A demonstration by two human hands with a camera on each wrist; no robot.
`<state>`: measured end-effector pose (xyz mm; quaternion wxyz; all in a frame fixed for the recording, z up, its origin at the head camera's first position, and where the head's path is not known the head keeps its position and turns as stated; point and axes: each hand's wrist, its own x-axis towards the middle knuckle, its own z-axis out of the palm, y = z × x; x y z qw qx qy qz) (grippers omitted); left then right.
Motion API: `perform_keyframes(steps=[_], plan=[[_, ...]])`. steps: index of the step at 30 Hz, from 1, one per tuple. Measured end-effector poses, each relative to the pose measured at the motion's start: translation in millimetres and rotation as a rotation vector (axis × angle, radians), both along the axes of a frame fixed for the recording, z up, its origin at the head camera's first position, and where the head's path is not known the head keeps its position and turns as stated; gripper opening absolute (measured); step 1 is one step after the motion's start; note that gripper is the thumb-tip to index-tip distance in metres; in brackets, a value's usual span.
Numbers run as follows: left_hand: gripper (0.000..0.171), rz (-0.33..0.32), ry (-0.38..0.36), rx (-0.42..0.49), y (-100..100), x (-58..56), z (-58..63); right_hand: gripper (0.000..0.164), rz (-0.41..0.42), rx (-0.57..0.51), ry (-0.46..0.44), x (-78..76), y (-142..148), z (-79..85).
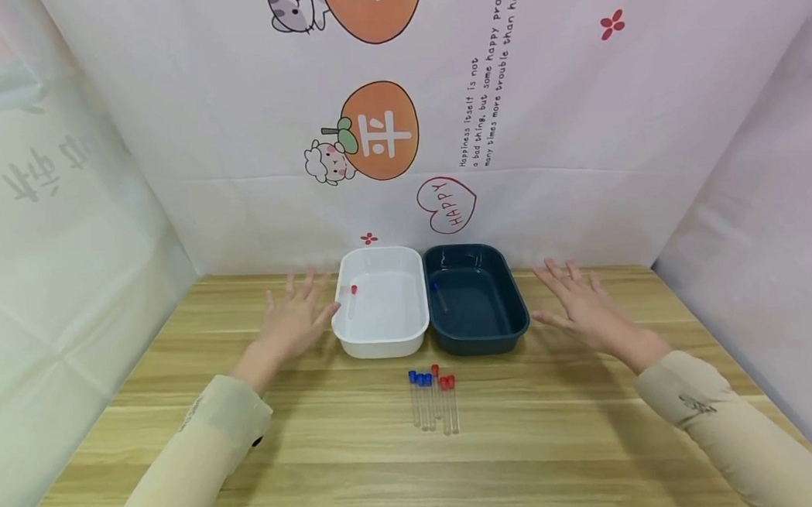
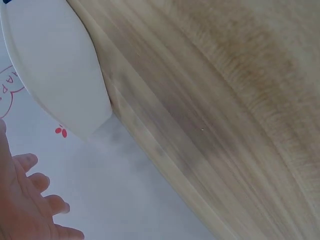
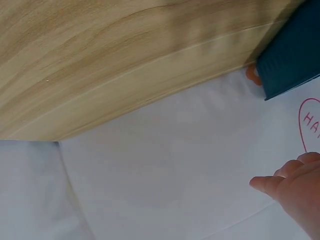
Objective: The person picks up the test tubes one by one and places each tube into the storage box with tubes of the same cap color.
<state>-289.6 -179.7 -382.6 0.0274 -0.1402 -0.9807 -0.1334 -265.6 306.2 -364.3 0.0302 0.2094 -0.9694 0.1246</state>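
Fingers spread, my left hand (image 1: 295, 316) is beside the left wall of the white tray (image 1: 389, 316). Its thumb overlaps the rim in the head view; the left wrist view shows a gap between fingers and tray. My right hand (image 1: 582, 308), also spread and holding nothing, is just right of the dark teal tray (image 1: 477, 307). A red-capped tube (image 1: 354, 290) lies in the white tray, a blue-capped tube (image 1: 438, 292) in the teal one. In front of the trays lie three blue-capped tubes (image 1: 423, 404) and three red-capped tubes (image 1: 450, 406).
Both trays stand side by side at the back of the wooden table (image 1: 392, 487). Directly behind them rises a printed white cloth (image 1: 550, 206). More cloth hangs at the left and right sides.
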Motion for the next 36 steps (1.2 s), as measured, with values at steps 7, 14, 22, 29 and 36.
perform_keyframes(steps=[7,14,22,29,36], plan=[[0.070,-0.016,0.014,-0.001,3.7,4.2,-0.5,0.083,0.049,0.003,0.039,10.9,-11.2,3.8],[0.070,-0.029,0.016,0.006,6.0,8.2,-1.0,0.080,0.109,-0.006,0.059,22.3,-22.0,1.1],[0.071,-0.041,0.010,0.006,8.2,11.3,-4.1,0.082,0.147,-0.016,0.051,37.7,-33.2,-1.4],[0.070,-0.043,-0.019,0.022,10.4,12.6,-4.6,0.083,0.215,-0.015,0.054,48.8,-45.9,-4.1],[0.071,-0.043,-0.026,0.016,13.8,10.9,-7.4,0.081,0.286,-0.038,0.051,59.7,-58.1,-4.1]])
